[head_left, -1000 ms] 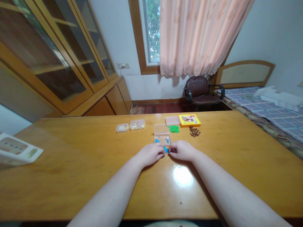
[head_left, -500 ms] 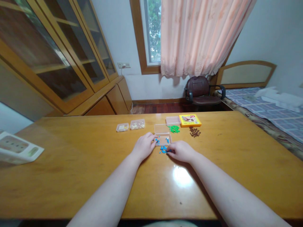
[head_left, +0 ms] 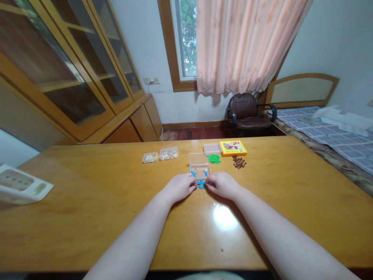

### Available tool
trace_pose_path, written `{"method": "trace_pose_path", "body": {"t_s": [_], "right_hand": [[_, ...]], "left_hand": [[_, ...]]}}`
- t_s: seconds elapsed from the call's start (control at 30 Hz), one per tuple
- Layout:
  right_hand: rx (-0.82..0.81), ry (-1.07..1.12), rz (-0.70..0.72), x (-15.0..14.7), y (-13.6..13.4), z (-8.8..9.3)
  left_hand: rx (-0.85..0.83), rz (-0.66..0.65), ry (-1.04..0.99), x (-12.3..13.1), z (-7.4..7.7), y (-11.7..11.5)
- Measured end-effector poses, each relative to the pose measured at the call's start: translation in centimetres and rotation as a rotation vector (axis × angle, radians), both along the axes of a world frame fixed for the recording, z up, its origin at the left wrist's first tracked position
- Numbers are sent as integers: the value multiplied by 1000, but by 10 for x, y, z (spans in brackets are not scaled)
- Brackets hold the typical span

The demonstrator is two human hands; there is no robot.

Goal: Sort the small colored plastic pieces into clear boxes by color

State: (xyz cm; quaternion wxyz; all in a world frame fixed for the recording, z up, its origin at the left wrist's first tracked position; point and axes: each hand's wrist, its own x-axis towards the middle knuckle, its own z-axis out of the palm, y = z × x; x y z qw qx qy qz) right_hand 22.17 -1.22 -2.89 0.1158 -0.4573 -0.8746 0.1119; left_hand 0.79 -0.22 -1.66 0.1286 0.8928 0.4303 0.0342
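A small pile of blue plastic pieces [head_left: 201, 184] lies on the table just in front of a clear plastic box [head_left: 200, 177]. The box's lid [head_left: 199, 158] is folded back, and a few blue pieces rest inside it. My left hand [head_left: 182, 186] is at the left edge of the pile, fingers pinched together low over the table. From the right, my right hand [head_left: 221, 184] reaches the pile with thumb and fingers closed. Whatever is between the fingertips of either hand is too small to make out.
Behind the box are green pieces [head_left: 214, 158], a second clear box [head_left: 212, 148] and a yellow box [head_left: 234, 148]. Brown pieces [head_left: 239, 162] lie to the right. Two clear containers stand further left, one with pale pieces [head_left: 168, 153]. A white object [head_left: 25, 184] is at the far left.
My left hand has moved from the clear box's left side down to the blue pile. My right hand stays at the pile's right side.
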Motion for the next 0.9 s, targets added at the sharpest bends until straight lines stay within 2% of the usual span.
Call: {"method": "trace_pose_path", "body": {"t_s": [0.13, 0.37, 0.5, 0.63, 0.77, 0.9], "right_hand": [[-19, 65, 0, 4, 1, -1], [-64, 19, 65, 0, -1, -2], [-46, -57, 69, -3, -1, -1], [-13, -121, 61, -6, -2, 0], [16, -119, 32, -7, -2, -1], [27, 18, 10, -4, 0, -5]], "left_hand": [[6, -4, 10, -1, 0, 1], [63, -35, -64, -3, 1, 4], [185, 98, -146, -4, -1, 7], [186, 167, -155, -4, -5, 9], [148, 101, -123, -2, -6, 6], [87, 1, -115, 1, -6, 2]]}}
